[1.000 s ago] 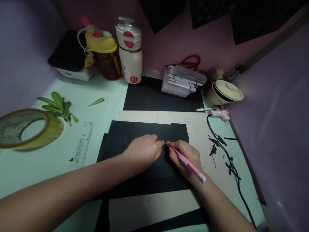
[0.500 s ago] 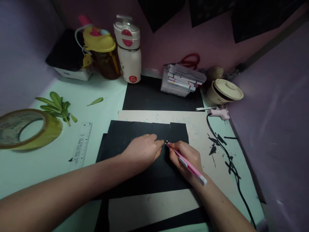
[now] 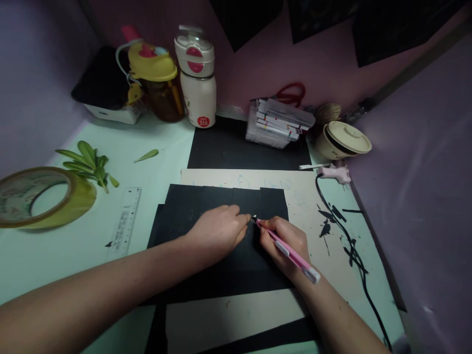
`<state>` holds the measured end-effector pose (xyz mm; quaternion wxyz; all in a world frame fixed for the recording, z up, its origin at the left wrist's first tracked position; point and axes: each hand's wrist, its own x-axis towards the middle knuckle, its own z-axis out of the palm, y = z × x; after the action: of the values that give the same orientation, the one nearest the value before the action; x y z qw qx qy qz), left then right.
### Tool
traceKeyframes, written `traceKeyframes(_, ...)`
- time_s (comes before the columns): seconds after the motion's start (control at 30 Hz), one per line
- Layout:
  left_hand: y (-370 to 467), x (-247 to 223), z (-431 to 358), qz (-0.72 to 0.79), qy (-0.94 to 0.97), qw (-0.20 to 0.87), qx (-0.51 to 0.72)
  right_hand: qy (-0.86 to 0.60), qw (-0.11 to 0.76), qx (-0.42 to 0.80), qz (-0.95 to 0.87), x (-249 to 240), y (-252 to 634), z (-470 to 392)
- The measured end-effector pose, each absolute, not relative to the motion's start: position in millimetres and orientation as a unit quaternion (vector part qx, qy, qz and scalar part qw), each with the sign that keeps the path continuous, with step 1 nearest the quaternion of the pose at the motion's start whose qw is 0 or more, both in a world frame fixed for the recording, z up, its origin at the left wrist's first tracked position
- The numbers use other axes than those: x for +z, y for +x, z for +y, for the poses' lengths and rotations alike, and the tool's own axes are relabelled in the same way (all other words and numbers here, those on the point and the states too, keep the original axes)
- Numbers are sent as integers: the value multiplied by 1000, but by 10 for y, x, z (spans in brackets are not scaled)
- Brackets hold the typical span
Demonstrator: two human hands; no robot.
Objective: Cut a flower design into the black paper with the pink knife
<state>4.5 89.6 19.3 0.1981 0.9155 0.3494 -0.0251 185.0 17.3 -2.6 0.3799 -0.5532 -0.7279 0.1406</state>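
Note:
My right hand (image 3: 285, 241) grips a pink pen-shaped craft knife (image 3: 293, 253) near its tip, the handle slanting back over the wrist. Its small tip meets the black paper (image 3: 221, 278), right beside my left fingertips. My left hand (image 3: 217, 228) rests on that paper with its fingers bent and drawn together, pressing it down. What lies beneath the left palm is hidden. Faint lines show on the dark sheet left of the hand. Under the black paper lies a pale, marked board (image 3: 228, 314).
At left are a tape roll (image 3: 79, 199), green leaves (image 3: 86, 160) and a clear ruler (image 3: 127, 219). Bottles (image 3: 199, 98), a marker case (image 3: 276, 123) and a lidded bowl (image 3: 346, 140) stand behind. Black paper scraps (image 3: 326, 223) and a cable (image 3: 363, 280) lie at right.
The knife's back end has shifted slightly right and down, its tip staying by my left fingertips. My left hand holds nearly the same place.

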Motion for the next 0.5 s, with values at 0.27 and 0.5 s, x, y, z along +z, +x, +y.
traceKeyframes(0.27, 44, 212, 896, 350, 916, 194, -22, -561, 391, 165, -710, -34, 1844, 156)
traceKeyframes(0.5, -11, 53, 859, 337, 927, 154, 58, -606, 434, 232, -626, -55, 1855, 142)
